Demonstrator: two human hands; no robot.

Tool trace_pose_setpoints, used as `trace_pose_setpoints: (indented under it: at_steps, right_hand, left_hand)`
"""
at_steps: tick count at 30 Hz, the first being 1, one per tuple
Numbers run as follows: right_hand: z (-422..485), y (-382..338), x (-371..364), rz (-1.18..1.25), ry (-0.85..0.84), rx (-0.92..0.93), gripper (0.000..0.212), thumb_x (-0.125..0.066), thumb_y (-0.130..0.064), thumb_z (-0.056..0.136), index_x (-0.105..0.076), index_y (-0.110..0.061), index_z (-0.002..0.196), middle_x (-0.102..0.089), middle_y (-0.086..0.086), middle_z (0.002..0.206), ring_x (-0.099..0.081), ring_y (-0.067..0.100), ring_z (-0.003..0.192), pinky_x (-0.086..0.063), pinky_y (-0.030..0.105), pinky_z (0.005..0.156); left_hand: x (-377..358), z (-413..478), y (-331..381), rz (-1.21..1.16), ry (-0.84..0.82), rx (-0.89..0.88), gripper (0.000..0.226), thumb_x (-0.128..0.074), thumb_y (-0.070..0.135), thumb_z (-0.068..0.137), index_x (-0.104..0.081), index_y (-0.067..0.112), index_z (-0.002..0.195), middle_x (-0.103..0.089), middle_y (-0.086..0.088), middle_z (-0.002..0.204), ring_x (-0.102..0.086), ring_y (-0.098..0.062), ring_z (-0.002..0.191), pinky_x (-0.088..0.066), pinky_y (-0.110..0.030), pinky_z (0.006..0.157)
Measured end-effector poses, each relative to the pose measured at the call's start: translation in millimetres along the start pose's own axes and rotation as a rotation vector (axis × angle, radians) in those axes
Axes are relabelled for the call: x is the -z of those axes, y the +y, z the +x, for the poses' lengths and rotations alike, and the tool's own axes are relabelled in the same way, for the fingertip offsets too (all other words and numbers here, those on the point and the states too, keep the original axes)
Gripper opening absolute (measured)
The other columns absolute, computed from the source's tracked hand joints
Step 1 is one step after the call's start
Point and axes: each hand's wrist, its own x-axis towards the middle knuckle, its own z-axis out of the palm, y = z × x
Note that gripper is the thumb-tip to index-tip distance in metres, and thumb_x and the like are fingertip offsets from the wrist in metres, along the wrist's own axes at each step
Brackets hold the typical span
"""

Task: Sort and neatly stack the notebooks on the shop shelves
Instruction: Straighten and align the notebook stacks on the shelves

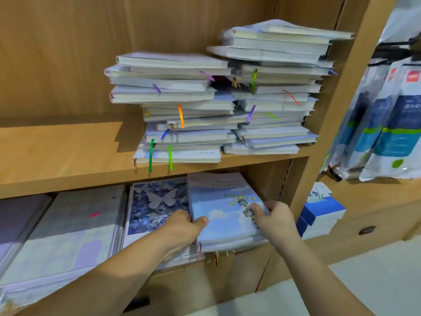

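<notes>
A small stack of light-blue sky-cover notebooks (224, 210) lies on the lower shelf at the right. My left hand (182, 226) grips its left edge, thumb on the cover. My right hand (273, 216) grips its right edge, thumb on top. To its left lies a butterfly-cover notebook stack (155, 201). On the upper shelf (68, 160) stand two uneven piles of wrapped notebooks (186, 110) with coloured ribbon markers, some sticking out sideways.
Flat wrapped notebooks (68, 229) fill the lower shelf's left part. A wooden upright (323, 124) bounds the shelf at the right. Beyond it hang packaged goods (387, 122), and a blue-and-white box (321, 213) sits on a counter.
</notes>
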Motion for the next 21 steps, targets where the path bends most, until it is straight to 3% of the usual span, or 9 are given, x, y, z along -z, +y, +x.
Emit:
trace_pose_setpoints:
  at_steps: [2,4,5,8,10,12,14,17,21]
  right_hand:
    - [2.2,0.6,-1.5,0.039,0.092,0.039,0.037,-0.069,-0.044,0.095,-0.057,-0.017,0.073,-0.05,-0.007,0.055,-0.045,0.009,0.051,-0.034,0.027,0.046]
    - [1.1,-0.1,-1.9,0.115,0.159,0.048,0.031,-0.072,-0.043,0.093,-0.07,-0.012,0.096,-0.061,-0.007,0.069,-0.054,0.005,0.062,-0.043,0.032,0.057]
    - [1.4,0.4,-2.2,0.153,0.193,0.041,0.038,-0.073,-0.042,0.092,-0.071,-0.008,0.111,-0.061,-0.01,0.076,-0.055,0.003,0.068,-0.045,0.032,0.061]
    - [2.5,2.1,-1.3,0.259,0.256,-0.005,0.058,-0.075,-0.04,0.091,-0.062,-0.004,0.135,-0.072,0.002,0.111,-0.066,0.02,0.102,-0.046,0.03,0.083]
    - [5.9,4.5,-3.5,0.304,0.241,-0.026,0.06,-0.073,-0.038,0.093,-0.057,-0.006,0.142,-0.064,0.009,0.136,-0.058,0.029,0.126,-0.046,0.033,0.096]
    - [7.7,9.4,-5.6,0.308,0.192,-0.047,0.061,-0.07,-0.035,0.095,-0.052,-0.007,0.147,-0.058,0.008,0.144,-0.053,0.03,0.134,-0.044,0.037,0.105]
    - [6.5,15.3,-3.4,0.282,0.112,-0.081,0.062,-0.068,-0.031,0.097,-0.047,-0.008,0.15,-0.057,0.007,0.145,-0.053,0.029,0.133,-0.043,0.039,0.108]
    - [2.7,24.7,5.1,0.207,-0.02,-0.095,0.05,-0.067,-0.029,0.096,-0.054,-0.013,0.142,-0.066,0.0,0.128,-0.062,0.022,0.113,-0.051,0.042,0.103]
    - [-0.9,36.2,19.0,-0.019,-0.054,0.009,0.03,-0.071,-0.042,0.091,-0.066,-0.022,0.112,-0.072,-0.008,0.101,-0.067,0.019,0.098,-0.053,0.032,0.075]
  left_hand:
    - [-3.8,4.9,3.8,-0.043,0.002,-0.013,0.039,-0.059,0.041,0.102,-0.038,0.024,0.074,-0.038,0.007,0.067,-0.039,-0.008,0.058,-0.031,-0.021,0.048]
    - [-9.2,10.2,7.5,-0.078,0.017,-0.03,0.039,-0.059,0.038,0.102,-0.04,0.022,0.073,-0.037,0.005,0.062,-0.042,-0.007,0.05,-0.031,-0.02,0.044]
    - [-12.3,13.4,9.1,-0.099,0.025,-0.034,0.039,-0.059,0.037,0.102,-0.04,0.02,0.073,-0.037,0.003,0.061,-0.043,-0.006,0.044,-0.031,-0.019,0.041]
    - [-21.7,23.1,14.5,-0.098,0.047,-0.004,0.039,-0.057,0.04,0.103,-0.038,0.017,0.077,-0.041,-0.001,0.067,-0.049,-0.01,0.05,-0.035,-0.024,0.046]
    - [-26.6,31.5,17.1,-0.05,0.045,0.01,0.041,-0.056,0.042,0.103,-0.038,0.016,0.077,-0.038,-0.002,0.067,-0.047,-0.016,0.055,-0.033,-0.028,0.051]
    - [-29.6,39.0,19.3,0.101,0.039,0.004,0.043,-0.055,0.046,0.102,-0.037,0.016,0.077,-0.034,-0.003,0.07,-0.038,-0.021,0.061,-0.028,-0.032,0.059]
    - [-32.7,43.5,19.5,0.29,0.037,-0.028,0.045,-0.054,0.049,0.102,-0.039,0.016,0.076,-0.036,-0.003,0.069,-0.037,-0.023,0.061,-0.027,-0.033,0.06]
    - [-36.6,44.5,19.1,0.474,0.05,-0.069,0.043,-0.055,0.053,0.1,-0.045,0.015,0.081,-0.046,-0.004,0.071,-0.045,-0.023,0.063,-0.032,-0.031,0.058]
    - [-31.5,31.8,17.0,0.514,0.24,-0.244,0.039,-0.057,0.051,0.099,-0.053,0.013,0.101,-0.062,-0.009,0.086,-0.061,-0.03,0.079,-0.051,-0.037,0.064]
